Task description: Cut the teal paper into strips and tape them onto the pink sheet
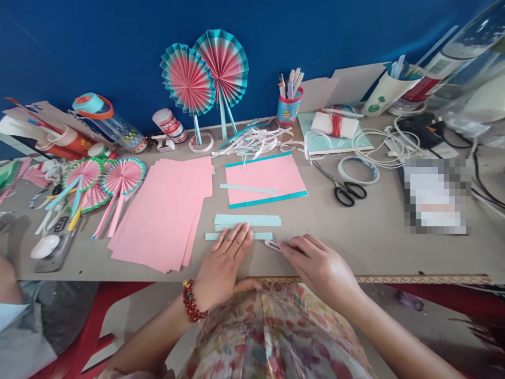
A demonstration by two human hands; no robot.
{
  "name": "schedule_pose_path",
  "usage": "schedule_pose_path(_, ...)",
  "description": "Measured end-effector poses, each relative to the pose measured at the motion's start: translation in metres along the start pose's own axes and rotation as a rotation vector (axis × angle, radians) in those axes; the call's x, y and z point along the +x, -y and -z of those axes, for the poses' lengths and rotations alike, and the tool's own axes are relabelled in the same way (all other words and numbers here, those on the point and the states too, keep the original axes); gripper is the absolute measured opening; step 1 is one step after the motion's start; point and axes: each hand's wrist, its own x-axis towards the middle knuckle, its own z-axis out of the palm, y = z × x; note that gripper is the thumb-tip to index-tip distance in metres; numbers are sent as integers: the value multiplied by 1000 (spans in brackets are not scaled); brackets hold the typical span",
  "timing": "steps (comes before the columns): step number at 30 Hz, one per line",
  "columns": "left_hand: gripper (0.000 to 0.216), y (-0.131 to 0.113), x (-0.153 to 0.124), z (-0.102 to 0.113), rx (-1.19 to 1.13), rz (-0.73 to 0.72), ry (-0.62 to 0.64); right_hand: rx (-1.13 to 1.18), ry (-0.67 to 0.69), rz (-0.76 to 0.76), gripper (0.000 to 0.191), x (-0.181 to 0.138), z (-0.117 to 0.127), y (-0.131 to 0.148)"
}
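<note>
My left hand (226, 258) lies flat with its fingers stretched out on a thin pale-blue paper strip (263, 236) near the table's front edge. My right hand (315, 263) is curled beside it, its fingers pinched on a small white craft knife (272, 244) whose tip touches the strip's right end. Just behind lie a few more pale-blue strips (248, 220). Farther back rests a pink sheet with teal borders (265, 180) with one strip on it. A stack of pink paper (168, 213) lies to the left.
Black scissors (343, 188) and a tape roll (358, 170) lie at right, with white cables (379, 142) and a blurred object (436, 196). Finished paper fans (205, 73) stand against the blue wall; more fans (104, 184) lie left. Pen cup (289, 105), glue jar (170, 125), bottle (108, 123) behind.
</note>
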Motion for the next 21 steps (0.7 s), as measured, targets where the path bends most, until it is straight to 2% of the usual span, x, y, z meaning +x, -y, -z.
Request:
schedule_pose_path(15,97,-3,0,1,-21,15,-1,-1,-41,30,30,8,-5,13)
schedule_pose_path(21,93,5,-8,7,0,55,-23,8,-35,31,30,10,-3,12)
